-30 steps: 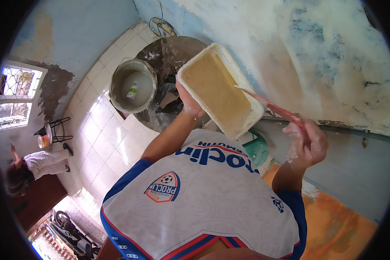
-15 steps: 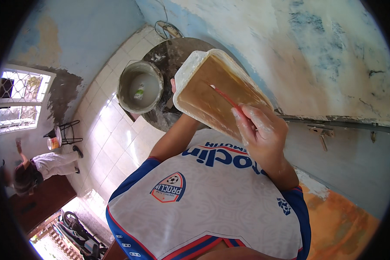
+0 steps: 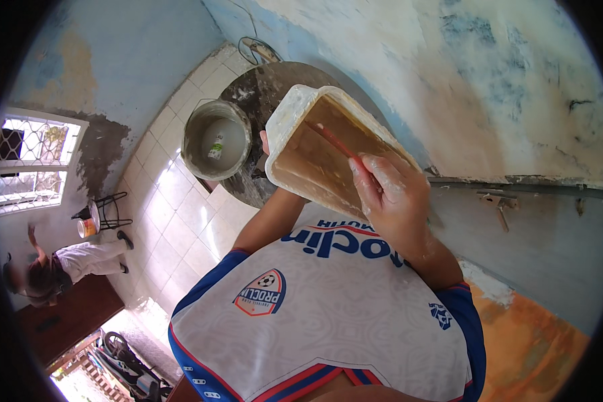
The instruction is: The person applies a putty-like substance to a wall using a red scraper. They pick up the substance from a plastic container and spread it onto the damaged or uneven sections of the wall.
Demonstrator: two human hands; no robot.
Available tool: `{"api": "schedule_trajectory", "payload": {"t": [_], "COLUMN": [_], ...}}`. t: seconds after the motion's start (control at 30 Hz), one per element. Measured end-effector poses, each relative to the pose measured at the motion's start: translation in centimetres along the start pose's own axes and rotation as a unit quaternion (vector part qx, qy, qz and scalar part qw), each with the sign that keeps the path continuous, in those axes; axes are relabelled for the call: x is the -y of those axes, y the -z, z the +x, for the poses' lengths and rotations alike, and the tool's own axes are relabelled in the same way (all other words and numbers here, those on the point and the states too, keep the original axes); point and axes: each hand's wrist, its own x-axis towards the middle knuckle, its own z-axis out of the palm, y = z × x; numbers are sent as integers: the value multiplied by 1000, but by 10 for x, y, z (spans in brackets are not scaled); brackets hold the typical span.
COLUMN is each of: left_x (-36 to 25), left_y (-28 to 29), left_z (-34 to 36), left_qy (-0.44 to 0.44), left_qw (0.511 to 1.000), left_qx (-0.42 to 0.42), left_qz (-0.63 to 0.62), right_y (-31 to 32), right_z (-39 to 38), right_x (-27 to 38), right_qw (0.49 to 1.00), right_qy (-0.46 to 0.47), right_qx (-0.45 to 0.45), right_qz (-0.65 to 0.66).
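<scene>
My left hand (image 3: 264, 141) is mostly behind a white plastic tub (image 3: 289, 100), gripping it from the far side. The tub is tilted, with tan, creamy liquid inside and crust on its rim. My right hand (image 3: 392, 191), smeared white, grips a thin red stick (image 3: 335, 143) whose tip reaches into that liquid. Just left of the tub, a grey-crusted bucket (image 3: 194, 154) holding cloudy liquid and a small white-and-green item (image 3: 216, 147) stands on a dark round table (image 3: 273, 82).
A patched wall (image 3: 489, 94) runs close along my right. A person (image 3: 80, 261) stands at the left, below a grilled window (image 3: 33, 161), near a stool (image 3: 114, 210). Tiled floor (image 3: 174, 214) lies between us. A two-wheeler (image 3: 124, 355) is beyond a doorway.
My right hand has come left and inward, carrying the stick deeper into the tub. The tub has tipped, so its side now shows and the liquid's surface has shifted.
</scene>
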Motion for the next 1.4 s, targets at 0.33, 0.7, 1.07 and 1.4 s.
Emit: {"api": "schedule_trajectory", "payload": {"t": [0.33,0.7,1.07,1.4], "left_x": [8,24,33,30], "left_y": [0,1,-15,-28], "left_z": [3,10,22,30], "left_qy": [11,21,-21,6], "left_qw": [1000,1000,995,966], "left_qx": [-6,-18,-77,-234], "left_qz": [7,11,58,107], "right_y": [5,4,39,56], "right_z": [-1,-3,-14,-27], "right_x": [-6,-20,-29,-67], "right_qw": [999,997,995,981], "right_qy": [-18,-41,62,107], "right_qx": [-10,-41,-8,-132], "right_qz": [27,-42,-78,-91]}}
